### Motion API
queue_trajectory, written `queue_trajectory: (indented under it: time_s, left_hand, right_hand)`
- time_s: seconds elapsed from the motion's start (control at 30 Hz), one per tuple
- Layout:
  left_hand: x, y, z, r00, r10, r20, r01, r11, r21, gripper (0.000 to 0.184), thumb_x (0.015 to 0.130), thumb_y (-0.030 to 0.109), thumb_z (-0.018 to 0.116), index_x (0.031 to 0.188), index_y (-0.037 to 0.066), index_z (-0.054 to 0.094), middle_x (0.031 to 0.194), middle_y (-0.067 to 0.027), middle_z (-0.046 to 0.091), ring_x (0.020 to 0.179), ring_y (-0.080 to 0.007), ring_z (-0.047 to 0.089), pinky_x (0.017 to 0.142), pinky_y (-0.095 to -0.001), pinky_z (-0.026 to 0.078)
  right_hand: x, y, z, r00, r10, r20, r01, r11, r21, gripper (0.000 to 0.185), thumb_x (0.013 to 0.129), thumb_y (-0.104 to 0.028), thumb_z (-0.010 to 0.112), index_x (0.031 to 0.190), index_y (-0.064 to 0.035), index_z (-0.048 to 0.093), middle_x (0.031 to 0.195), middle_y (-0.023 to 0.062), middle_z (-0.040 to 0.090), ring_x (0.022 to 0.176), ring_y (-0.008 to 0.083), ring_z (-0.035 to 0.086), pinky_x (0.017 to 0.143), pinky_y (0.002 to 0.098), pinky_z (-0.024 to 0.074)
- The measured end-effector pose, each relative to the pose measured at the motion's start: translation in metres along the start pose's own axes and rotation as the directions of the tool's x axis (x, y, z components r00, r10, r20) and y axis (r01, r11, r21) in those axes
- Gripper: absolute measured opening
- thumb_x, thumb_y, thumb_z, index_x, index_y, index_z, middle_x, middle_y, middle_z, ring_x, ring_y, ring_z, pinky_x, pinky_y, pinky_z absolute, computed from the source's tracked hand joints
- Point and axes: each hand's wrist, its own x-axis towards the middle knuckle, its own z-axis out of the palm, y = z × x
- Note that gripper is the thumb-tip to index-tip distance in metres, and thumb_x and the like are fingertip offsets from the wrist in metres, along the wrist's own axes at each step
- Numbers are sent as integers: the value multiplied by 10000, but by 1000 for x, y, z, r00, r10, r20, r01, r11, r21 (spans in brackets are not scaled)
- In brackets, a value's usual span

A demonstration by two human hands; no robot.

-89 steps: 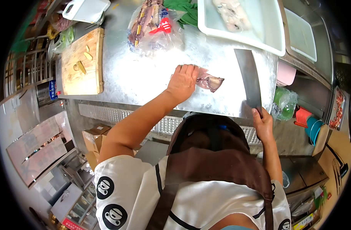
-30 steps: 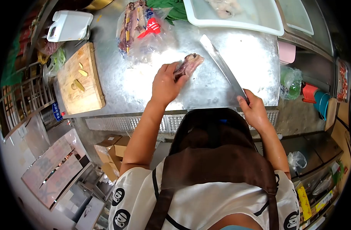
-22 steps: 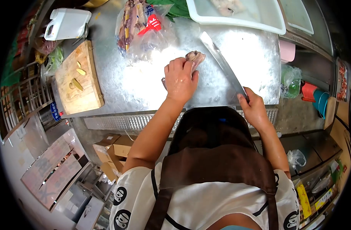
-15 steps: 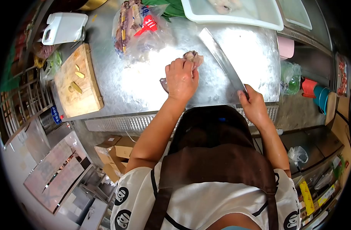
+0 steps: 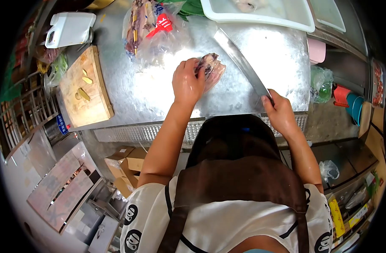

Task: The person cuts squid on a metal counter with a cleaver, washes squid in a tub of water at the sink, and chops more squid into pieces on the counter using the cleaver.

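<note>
My left hand [image 5: 188,82] grips the left side of a purplish-pink piece of squid or similar meat [image 5: 213,72], on or just above the steel table [image 5: 151,97]. Its fingertips are partly hidden by the piece. To the right, my right hand [image 5: 279,110] is closed round the handle of a large cleaver [image 5: 242,64], whose long blade points up and to the left, apart from the meat. Behind my left hand lies a clear plastic bag [image 5: 159,36] with a red mark and more purplish pieces inside.
A wooden board [image 5: 87,90] with several yellowish slices lies at the left, below a white jug [image 5: 71,30]. At the back right stands a white tray [image 5: 260,19] with pale meat in it. A green cloth [image 5: 188,8] lies beside the bag.
The meat has been turned and spread in my left hand, which has shifted slightly left over the last half second. Since three seconds ago, the cleaver has swung to point up and left.
</note>
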Motion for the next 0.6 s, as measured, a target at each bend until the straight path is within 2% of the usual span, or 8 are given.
queue_trajectory:
  time_s: [0.07, 0.13, 0.2, 0.23, 0.3, 0.4, 0.6]
  left_hand:
    - [10, 5, 2, 991, -89, 95, 86, 996, 37, 190, 788, 117, 636, 967, 59, 611, 878, -127, 621, 769, -332, 612, 696, -420, 495]
    - [16, 9, 4, 991, -105, 87, 102, 994, 37, 127, 801, 121, 620, 911, 60, 617, 870, -115, 620, 737, -330, 615, 676, -417, 502]
    - [18, 10, 7, 973, -225, 49, 227, 973, -47, 142, 778, 133, 665, 887, 55, 617, 900, -115, 606, 792, -325, 606, 695, -410, 500]
    - [17, 11, 8, 973, -225, 50, 228, 973, -46, 142, 778, 133, 665, 887, 55, 617, 900, -115, 606, 792, -325, 606, 695, -410, 500]
    - [11, 12, 9, 989, 144, -41, -139, 985, 106, 213, 747, 143, 711, 915, 54, 615, 980, -133, 580, 883, -321, 582, 723, -399, 494]
    - [3, 19, 6, 983, 186, 11, -185, 970, 160, 260, 742, 177, 734, 948, 50, 639, 1025, -114, 569, 927, -297, 577, 797, -381, 497]
    - [6, 5, 13, 987, 157, 32, -160, 978, 137, 224, 718, 102, 678, 913, 11, 611, 1018, -145, 566, 934, -329, 572, 783, -407, 502]
  right_hand:
    - [1, -3, -2, 1000, -8, 7, 8, 1000, -13, 218, 944, -168, 545, 1041, 21, 592, 612, 102, 514, 541, 132, 432, 518, 312, 387]
    - [3, -7, -4, 1000, 14, 11, -14, 1000, 6, 198, 911, -154, 558, 984, 28, 589, 643, 235, 571, 614, 413, 583, 581, 453, 447]
    - [3, -6, -4, 1000, 15, 13, -15, 1000, -1, 201, 910, -154, 559, 989, 29, 591, 650, 238, 575, 622, 414, 587, 585, 453, 450]
    - [3, -6, -4, 1000, 15, 16, -15, 1000, -7, 205, 910, -154, 560, 995, 29, 592, 656, 241, 578, 629, 415, 591, 589, 453, 453]
    - [3, -7, -4, 1000, 13, 14, -13, 1000, -9, 216, 909, -154, 561, 1011, 34, 594, 667, 244, 586, 642, 415, 598, 597, 452, 459]
    - [4, -6, -5, 1000, 10, 14, -10, 1000, -21, 243, 908, -155, 561, 1047, 41, 597, 693, 250, 603, 669, 416, 611, 617, 450, 472]
    - [6, -8, -7, 1000, 11, 27, -9, 998, -66, 277, 909, -159, 557, 1078, 58, 596, 731, 260, 623, 699, 414, 626, 651, 450, 489]
